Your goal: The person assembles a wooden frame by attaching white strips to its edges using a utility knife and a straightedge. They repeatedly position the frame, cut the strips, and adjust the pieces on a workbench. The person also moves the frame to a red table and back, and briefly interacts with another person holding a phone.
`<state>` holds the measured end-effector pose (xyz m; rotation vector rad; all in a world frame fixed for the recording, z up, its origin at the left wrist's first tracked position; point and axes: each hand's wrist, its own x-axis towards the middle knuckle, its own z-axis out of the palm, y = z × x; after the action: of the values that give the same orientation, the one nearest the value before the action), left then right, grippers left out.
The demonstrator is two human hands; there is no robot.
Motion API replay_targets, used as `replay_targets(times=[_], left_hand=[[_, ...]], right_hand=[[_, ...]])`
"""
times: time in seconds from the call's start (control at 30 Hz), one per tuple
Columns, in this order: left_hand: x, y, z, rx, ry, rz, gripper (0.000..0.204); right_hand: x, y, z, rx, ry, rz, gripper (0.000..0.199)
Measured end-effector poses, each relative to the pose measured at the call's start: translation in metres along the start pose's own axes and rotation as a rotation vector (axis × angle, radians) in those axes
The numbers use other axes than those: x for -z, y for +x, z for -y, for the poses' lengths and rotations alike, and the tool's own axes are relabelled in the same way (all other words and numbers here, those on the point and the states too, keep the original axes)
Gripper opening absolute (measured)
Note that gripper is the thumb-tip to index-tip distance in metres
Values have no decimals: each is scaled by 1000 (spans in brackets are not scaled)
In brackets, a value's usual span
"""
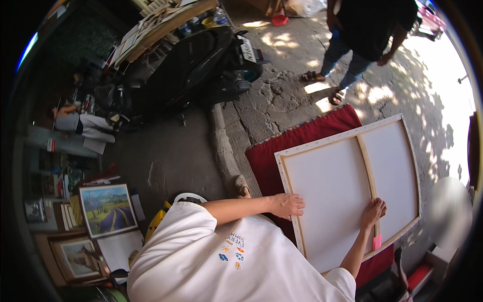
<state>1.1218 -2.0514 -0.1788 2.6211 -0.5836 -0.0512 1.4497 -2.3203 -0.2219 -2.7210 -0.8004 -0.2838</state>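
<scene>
A large stretched canvas [327, 176] lies with its white back facing up on a dark red cloth [266, 166]. Pale wooden bars frame it, and one crossbar [368, 166] divides its back. My left hand [288, 205] holds the canvas by its left edge, fingers curled over the bar. Around the lower part of the crossbar, the fingers of my right hand [373, 212] are wrapped. Just below that hand, a pink tag [377, 242] sits on the bar near the bottom edge.
A black motorcycle [201, 65] stands at upper left beside a kerb [225, 146]. Beyond the canvas, a person in dark clothes [375, 30] stands on the cracked pavement. Framed paintings [108, 210] lean at the left. A red-and-white box [420, 277] is at lower right.
</scene>
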Motion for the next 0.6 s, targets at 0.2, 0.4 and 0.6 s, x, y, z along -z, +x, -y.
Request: replay_targets(times=[0.2, 0.4, 0.6], left_hand=[[31, -58, -48, 186, 155, -227, 47], [39, -130, -66, 329, 153, -321, 47], [51, -213, -33, 409, 307, -487, 42]], right_hand=[[11, 64, 95, 279, 102, 26, 18], [9, 111, 244, 589, 132, -25, 25], [63, 137, 423, 885, 51, -225, 36]])
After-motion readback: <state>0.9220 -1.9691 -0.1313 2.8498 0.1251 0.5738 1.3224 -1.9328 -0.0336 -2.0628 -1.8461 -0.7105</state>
